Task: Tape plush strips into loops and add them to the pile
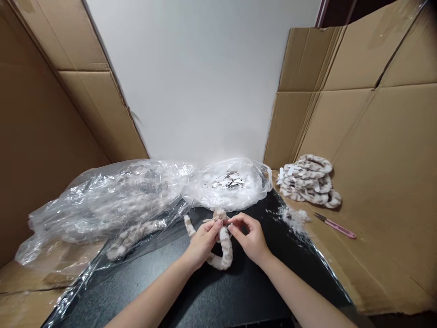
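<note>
A fluffy plush piece (226, 248) in cream and grey-brown stripes curls in a loop over the black table, with a brownish tuft (219, 213) at its top. My left hand (202, 241) is closed on it, thumb and fingers pinching near the tuft. Close on the right, my right hand (251, 237) has thumb and forefinger pinched together beside the plush piece. Whatever lies between those fingertips is too small to make out. One striped end (189, 225) of plush sticks out to the left of my left hand.
A clear plastic bag (136, 182) of fluffy plush spreads at the left. Behind my hands sits another bag (211, 196) with small metal and white parts. At the right are stacked plush pieces (307, 180), fluff scraps (295, 217) and pink-handled snips (339, 228). Cardboard walls (375, 182) flank the black table (136, 287).
</note>
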Demonstrator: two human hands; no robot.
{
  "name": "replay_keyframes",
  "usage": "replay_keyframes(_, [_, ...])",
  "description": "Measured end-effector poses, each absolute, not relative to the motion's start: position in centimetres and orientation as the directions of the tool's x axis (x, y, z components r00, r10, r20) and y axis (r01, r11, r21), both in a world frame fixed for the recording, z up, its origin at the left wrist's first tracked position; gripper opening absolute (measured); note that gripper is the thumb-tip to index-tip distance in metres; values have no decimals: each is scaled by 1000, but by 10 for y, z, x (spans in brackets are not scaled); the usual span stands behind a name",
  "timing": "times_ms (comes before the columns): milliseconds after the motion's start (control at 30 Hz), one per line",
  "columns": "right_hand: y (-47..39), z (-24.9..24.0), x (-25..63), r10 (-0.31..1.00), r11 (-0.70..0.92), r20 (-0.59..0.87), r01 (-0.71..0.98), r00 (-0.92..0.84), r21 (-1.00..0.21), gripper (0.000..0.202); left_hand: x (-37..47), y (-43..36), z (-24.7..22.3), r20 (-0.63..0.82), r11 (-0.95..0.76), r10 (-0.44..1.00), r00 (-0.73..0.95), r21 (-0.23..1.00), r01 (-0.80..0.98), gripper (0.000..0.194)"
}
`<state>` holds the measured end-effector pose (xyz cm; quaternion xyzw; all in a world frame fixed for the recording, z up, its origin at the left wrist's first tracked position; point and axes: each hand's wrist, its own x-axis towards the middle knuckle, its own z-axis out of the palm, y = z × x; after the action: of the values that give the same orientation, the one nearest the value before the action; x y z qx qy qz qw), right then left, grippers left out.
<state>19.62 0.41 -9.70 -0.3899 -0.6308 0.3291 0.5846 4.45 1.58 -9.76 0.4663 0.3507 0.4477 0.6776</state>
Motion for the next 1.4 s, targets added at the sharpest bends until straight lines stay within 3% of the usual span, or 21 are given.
replay_keyframes(267, [5, -95, 194, 877, 474, 478, 229, -41, -850, 9, 44, 15, -103, -10, 123, 875, 484, 972, -202, 37])
replay_keyframes(800, [7, -92, 198, 953, 303, 295, 194, -66, -933, 6, 40, 15, -89, 64, -91, 860, 506, 995, 29, 39])
replay_keyframes(1233, [8, -97, 199, 937, 348, 340, 292, -80, -891, 6, 39, 15, -87, 121, -211, 855, 504, 969, 125, 38])
replay_keyframes(1400, [8, -96, 199, 926, 377, 364, 282, -98, -882, 12, 39, 16, -92, 71, -129, 873, 482, 988, 89, 41])
